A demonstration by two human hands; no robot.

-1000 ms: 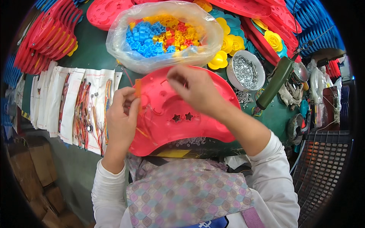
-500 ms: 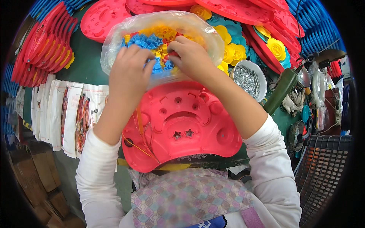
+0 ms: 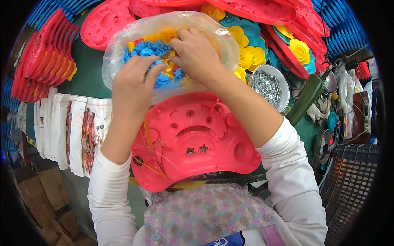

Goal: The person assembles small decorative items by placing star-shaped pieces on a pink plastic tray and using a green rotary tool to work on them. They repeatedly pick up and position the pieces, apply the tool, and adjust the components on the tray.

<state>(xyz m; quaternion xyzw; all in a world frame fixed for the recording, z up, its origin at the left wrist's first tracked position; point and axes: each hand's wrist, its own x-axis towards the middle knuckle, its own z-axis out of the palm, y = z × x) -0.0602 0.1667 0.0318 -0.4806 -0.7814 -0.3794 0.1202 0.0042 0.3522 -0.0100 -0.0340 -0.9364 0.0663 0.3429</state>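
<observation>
My left hand (image 3: 133,82) is over the near left side of a clear plastic bag (image 3: 111,61), its thumb and forefinger curled close together beside small blue star-shaped pieces (image 3: 150,48). A bit of blue shows at its fingertips, but whether it is held I cannot make out. My right hand (image 3: 196,52) reaches into the bag above small yellow pieces (image 3: 167,36); its fingers are bent and apart from the thumb, with nothing visible between them. Below my wrists lies a pink molded plastic shell (image 3: 197,131), hollow side up, with two star-shaped openings and thin wires at its left.
A white bowl of small metal parts (image 3: 269,88) and a dark green tool handle (image 3: 305,98) stand at right. Pink shells (image 3: 108,24) and yellow flower-shaped parts (image 3: 256,57) pile up behind. Wire bundles in white wraps (image 3: 78,135) hang left; a dark plastic crate (image 3: 349,176) stands right.
My right hand has moved up and left, deeper over the bag's yellow pieces. My left hand has shifted slightly down and left. Bag and shell appear slightly shifted in view.
</observation>
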